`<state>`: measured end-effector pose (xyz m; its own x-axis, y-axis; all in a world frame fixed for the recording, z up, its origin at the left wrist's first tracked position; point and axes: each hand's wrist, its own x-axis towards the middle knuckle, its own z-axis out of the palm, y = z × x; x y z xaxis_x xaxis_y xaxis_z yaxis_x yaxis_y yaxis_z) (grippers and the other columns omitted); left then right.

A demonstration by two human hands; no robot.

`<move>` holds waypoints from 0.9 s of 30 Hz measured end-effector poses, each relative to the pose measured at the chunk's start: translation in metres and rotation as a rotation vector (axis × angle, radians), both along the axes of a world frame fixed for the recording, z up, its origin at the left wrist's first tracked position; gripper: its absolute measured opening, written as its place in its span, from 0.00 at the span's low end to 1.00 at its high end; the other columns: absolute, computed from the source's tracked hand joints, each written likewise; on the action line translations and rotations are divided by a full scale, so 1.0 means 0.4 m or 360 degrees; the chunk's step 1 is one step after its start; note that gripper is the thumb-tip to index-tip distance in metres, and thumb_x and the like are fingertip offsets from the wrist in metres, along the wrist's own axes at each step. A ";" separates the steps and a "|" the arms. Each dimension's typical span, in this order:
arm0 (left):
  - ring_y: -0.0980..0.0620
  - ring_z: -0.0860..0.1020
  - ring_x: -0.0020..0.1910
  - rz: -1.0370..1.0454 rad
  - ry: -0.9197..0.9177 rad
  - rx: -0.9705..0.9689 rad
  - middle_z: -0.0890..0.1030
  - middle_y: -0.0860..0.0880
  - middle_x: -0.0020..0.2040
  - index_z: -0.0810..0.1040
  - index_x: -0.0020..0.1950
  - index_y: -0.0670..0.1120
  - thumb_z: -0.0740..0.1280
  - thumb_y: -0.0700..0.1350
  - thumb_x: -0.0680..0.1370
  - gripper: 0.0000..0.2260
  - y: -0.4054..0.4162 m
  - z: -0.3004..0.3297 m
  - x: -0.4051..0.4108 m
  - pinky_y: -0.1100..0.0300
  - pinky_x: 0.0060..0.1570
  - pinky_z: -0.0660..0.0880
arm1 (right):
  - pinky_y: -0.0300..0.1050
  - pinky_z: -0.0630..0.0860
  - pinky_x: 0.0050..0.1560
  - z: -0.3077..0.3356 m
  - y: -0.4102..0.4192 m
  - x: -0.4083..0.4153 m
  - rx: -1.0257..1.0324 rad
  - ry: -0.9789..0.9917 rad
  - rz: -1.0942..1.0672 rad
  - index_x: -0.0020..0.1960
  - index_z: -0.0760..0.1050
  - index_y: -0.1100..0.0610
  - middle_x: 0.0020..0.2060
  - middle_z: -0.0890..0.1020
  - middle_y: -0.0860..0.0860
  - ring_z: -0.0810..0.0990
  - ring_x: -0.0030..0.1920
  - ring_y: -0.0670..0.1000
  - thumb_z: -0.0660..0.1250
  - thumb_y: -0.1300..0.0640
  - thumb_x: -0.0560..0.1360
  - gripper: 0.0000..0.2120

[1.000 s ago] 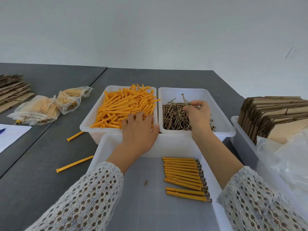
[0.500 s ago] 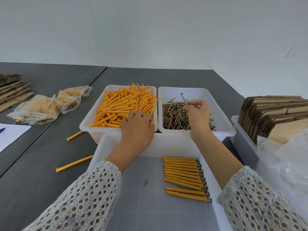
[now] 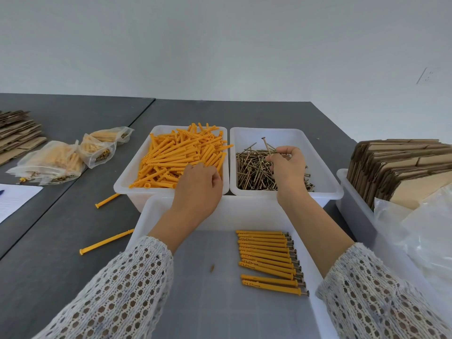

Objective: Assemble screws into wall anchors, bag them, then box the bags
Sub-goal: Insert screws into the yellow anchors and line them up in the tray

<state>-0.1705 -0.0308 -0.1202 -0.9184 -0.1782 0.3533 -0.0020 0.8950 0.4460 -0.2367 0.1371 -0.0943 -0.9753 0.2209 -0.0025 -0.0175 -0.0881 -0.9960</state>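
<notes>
A white tray (image 3: 122,187) holds a heap of orange wall anchors (image 3: 181,152). My left hand (image 3: 195,189) rests on the heap's near edge with its fingers curled down; what they hold is hidden. To the right, a second white tray (image 3: 327,167) holds brown screws (image 3: 254,170). My right hand (image 3: 288,167) is over them, thumb and fingers pinched on a screw, with one screw sticking up beside it. A row of several anchors with screws in them (image 3: 266,258) lies in the large near tray (image 3: 244,211).
Two loose anchors (image 3: 106,244) lie on the grey table left of the trays. Filled clear bags (image 3: 56,162) and flat cardboard (image 3: 17,133) lie further left, beside a paper sheet (image 3: 14,199). A bin of folded cartons (image 3: 403,162) and empty plastic bags (image 3: 428,231) stand at right.
My left hand's fingers went from spread flat to curled on the anchors. My right hand stayed over the screws, with its pinch drawn tighter.
</notes>
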 end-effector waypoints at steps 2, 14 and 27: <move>0.46 0.71 0.54 -0.0012 0.0032 0.0060 0.77 0.46 0.47 0.80 0.48 0.43 0.60 0.41 0.80 0.09 -0.001 0.001 -0.002 0.50 0.52 0.72 | 0.40 0.71 0.38 -0.001 0.000 0.000 -0.0003 0.0000 0.0001 0.49 0.70 0.51 0.39 0.78 0.49 0.72 0.36 0.45 0.63 0.69 0.76 0.13; 0.38 0.65 0.70 0.0460 -0.0288 -0.0288 0.67 0.43 0.73 0.62 0.76 0.50 0.58 0.55 0.82 0.24 -0.081 0.000 -0.013 0.41 0.67 0.64 | 0.43 0.72 0.42 -0.004 -0.007 0.002 0.0068 0.0023 0.0004 0.48 0.70 0.50 0.41 0.81 0.50 0.74 0.38 0.46 0.61 0.68 0.77 0.12; 0.43 0.72 0.59 0.0348 0.0080 -0.0027 0.75 0.45 0.60 0.78 0.57 0.48 0.65 0.42 0.79 0.08 -0.094 0.004 -0.016 0.49 0.56 0.72 | 0.45 0.72 0.45 -0.004 -0.008 0.001 0.0104 0.0000 0.0019 0.52 0.71 0.52 0.40 0.81 0.50 0.74 0.40 0.47 0.61 0.67 0.78 0.10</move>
<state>-0.1770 -0.0683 -0.1186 -0.8395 -0.3650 0.4024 -0.1751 0.8829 0.4357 -0.2364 0.1340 -0.0959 -0.9778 0.2091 0.0115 -0.0167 -0.0232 -0.9996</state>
